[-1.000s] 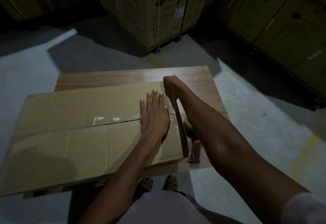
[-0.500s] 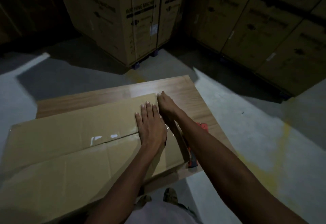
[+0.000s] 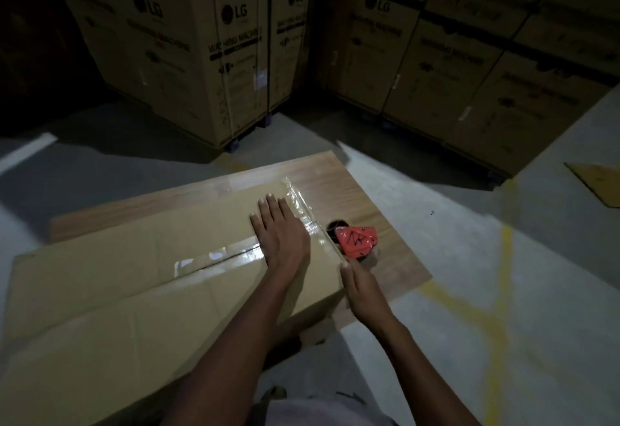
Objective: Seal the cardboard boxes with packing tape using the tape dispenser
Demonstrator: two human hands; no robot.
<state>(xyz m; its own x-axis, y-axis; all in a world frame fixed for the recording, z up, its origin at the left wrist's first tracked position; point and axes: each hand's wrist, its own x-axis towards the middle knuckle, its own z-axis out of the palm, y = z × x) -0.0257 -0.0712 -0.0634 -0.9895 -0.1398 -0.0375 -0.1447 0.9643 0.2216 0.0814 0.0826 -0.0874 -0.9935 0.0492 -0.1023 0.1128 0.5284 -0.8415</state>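
Dim storeroom, head view looking down. Your left hand (image 3: 280, 241) lies flat on top of the large flattened brown cardboard box (image 3: 134, 291), fingers straight and together, palm pressing down at the right end of the centre seam. Released, gripping nothing.

A strip of clear glossy packing tape (image 3: 214, 256) runs along that seam and passes under your left palm; more tape, wrinkled and shiny, runs across the box's right edge just beyond your fingertips.

Your right hand (image 3: 364, 291) sits at the box's right side, fingers extended toward the red plastic tape dispenser (image 3: 356, 241). The fingertips reach the dispenser's near end; you cannot tell from this angle whether they merely touch it or hold it, as the underside of the hand is hidden. Fingers look mostly straight.

The dispenser rests on the wood-grain worktop (image 3: 385, 197), just beside the box's right edge, its dark tape roll showing at the far side.

The box overhangs the worktop toward you and to the left. The worktop stands on a grey concrete floor (image 3: 469, 274) with yellow painted lines.

Behind: stacked tall brown cartons printed LG and "washing machine" (image 3: 214, 56), raised on small feet. A loose flat piece of cardboard (image 3: 600, 184) lies on the floor at far right
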